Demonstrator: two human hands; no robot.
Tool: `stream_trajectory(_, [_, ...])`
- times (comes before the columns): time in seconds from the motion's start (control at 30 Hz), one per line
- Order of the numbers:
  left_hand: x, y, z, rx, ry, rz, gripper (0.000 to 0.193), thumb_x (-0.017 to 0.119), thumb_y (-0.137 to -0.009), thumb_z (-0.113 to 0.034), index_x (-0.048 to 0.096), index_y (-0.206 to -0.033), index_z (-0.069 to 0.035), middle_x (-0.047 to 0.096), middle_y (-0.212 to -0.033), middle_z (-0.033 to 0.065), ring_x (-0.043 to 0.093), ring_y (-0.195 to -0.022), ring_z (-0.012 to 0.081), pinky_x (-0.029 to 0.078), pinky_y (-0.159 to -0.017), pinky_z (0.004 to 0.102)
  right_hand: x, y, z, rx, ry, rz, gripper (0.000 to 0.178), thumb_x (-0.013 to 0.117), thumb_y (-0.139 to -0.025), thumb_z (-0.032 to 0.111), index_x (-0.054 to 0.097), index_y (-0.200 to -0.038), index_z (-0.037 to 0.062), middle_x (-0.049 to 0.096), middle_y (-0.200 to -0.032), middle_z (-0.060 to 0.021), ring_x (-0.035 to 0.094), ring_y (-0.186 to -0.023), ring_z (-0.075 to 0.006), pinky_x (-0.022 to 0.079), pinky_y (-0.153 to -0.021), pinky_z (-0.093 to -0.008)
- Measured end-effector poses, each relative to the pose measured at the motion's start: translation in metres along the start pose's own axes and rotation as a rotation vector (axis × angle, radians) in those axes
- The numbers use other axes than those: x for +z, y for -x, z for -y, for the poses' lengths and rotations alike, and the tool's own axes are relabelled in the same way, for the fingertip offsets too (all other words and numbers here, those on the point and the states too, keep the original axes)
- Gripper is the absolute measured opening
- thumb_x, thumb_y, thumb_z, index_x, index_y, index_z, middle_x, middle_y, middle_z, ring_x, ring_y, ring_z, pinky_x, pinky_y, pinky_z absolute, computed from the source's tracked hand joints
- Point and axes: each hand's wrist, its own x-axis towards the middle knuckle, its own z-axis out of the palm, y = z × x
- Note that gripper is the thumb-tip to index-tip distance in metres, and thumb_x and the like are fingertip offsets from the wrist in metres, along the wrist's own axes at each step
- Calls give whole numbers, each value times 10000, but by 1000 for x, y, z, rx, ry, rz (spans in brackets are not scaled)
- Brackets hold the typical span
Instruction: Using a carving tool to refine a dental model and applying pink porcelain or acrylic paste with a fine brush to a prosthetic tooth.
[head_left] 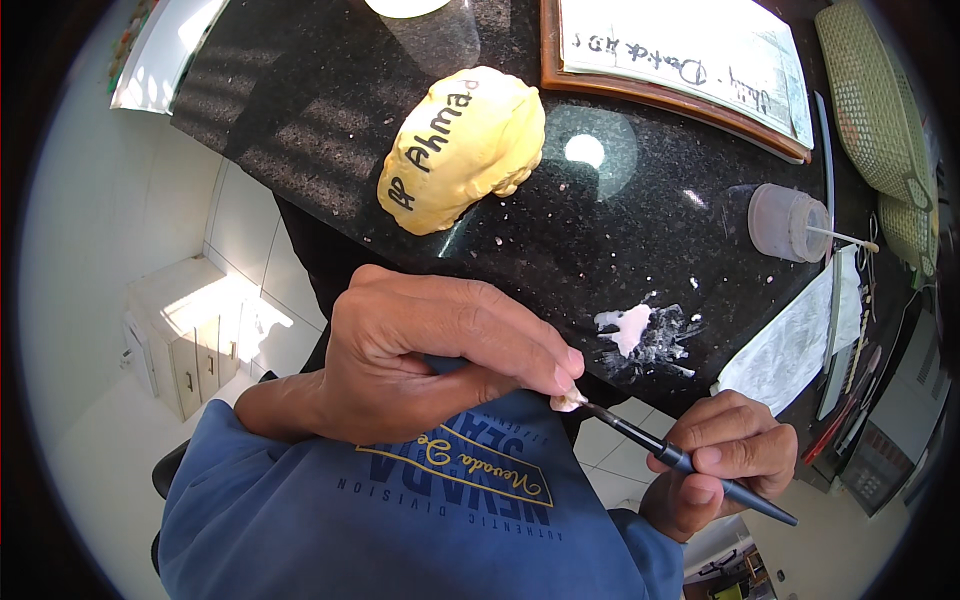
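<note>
My left hand (450, 340) is closed, its thumb and fingers pinching a small off-white, tooth-like piece (568, 401) in front of my shirt. In my right hand (730, 450) is a slim brush (640, 440) with a dark blue and black handle. Its thin tip meets the piece at my left fingertips; I cannot make out the bristles. Beyond both hands, a patch of pale pink paste (628, 327) with white smears lies on the black speckled tabletop (560, 240).
A lumpy yellow mass (460, 145) with black handwriting sits farther back. To its right are a wood-edged board with paper (690, 60), a cloudy jar (785, 222) with a stick in it, a white cloth (790, 345) and woven baskets (880, 100).
</note>
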Motion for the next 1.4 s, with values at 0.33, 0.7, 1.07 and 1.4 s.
stream_trajectory(0.33, [1, 0, -1, -5, 10, -2, 160, 737, -668, 111, 695, -739, -26, 692, -787, 156, 702, -738, 217, 586, -681, 264, -4, -1, 0, 13, -13, 41, 182, 745, -698, 40, 635, -841, 19, 660, -715, -121, 659, -607, -212, 530, -491, -268])
stream_trajectory(0.7, [0, 0, -1, -7, 3, 0, 150, 729, -679, 109, 695, -737, -25, 691, -782, 157, 702, -731, 215, 585, -680, 263, -2, -1, 1, 21, -17, 11, 185, 752, -695, 46, 631, -830, 11, 658, -717, -125, 663, -613, -218, 537, -496, -275])
stream_trajectory(1.07, [1, 1, 0, -9, -9, -2, 150, 728, -679, 109, 696, -742, -25, 690, -785, 161, 702, -733, 222, 587, -682, 267, -5, 0, 0, 18, -9, 30, 190, 755, -686, 32, 641, -836, 8, 657, -716, -120, 656, -610, -209, 529, -494, -262])
stream_trajectory(1.4, [3, 1, -2, -31, 35, -20, 144, 671, -737, 125, 678, -736, -18, 681, -776, 153, 695, -725, 230, 589, -642, 287, -12, 9, 14, -506, 157, -321, 268, 459, -973, 319, 458, -1063, 67, 563, -830, -132, 475, -559, -126, 419, -470, -235])
